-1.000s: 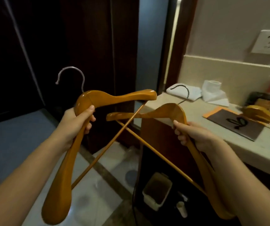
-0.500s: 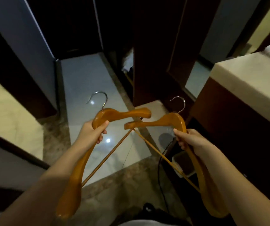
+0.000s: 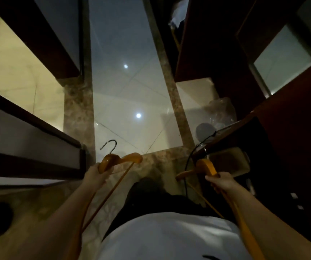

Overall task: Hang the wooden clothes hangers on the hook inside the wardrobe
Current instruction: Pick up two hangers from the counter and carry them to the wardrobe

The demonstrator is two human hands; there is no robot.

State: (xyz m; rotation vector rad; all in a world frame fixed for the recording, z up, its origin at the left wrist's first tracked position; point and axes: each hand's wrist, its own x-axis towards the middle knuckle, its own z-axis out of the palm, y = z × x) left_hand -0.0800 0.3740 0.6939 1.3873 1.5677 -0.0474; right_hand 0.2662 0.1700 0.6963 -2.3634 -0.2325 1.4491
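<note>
Left hand point(image 3: 94, 174) clasps one wooden hanger point(image 3: 121, 160) | right hand point(image 3: 219, 182) clasps second hanger point(image 3: 206, 167) | black cable point(image 3: 190, 162) and waste bin point(image 3: 243, 162) beside right hanger | tiled floor point(image 3: 128, 94) ahead

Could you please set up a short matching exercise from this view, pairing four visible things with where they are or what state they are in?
Things:
1. left hand
2. right hand
3. metal hook
4. black cable

Descriptions:
A. runs down beside the dark cabinet on the right
B. grips the hanger near the small bin
C. sticks up free, hung on nothing
D. grips the hanger over the pale floor tiles

Pairs: 1-D, 2-B, 3-C, 4-A
</note>
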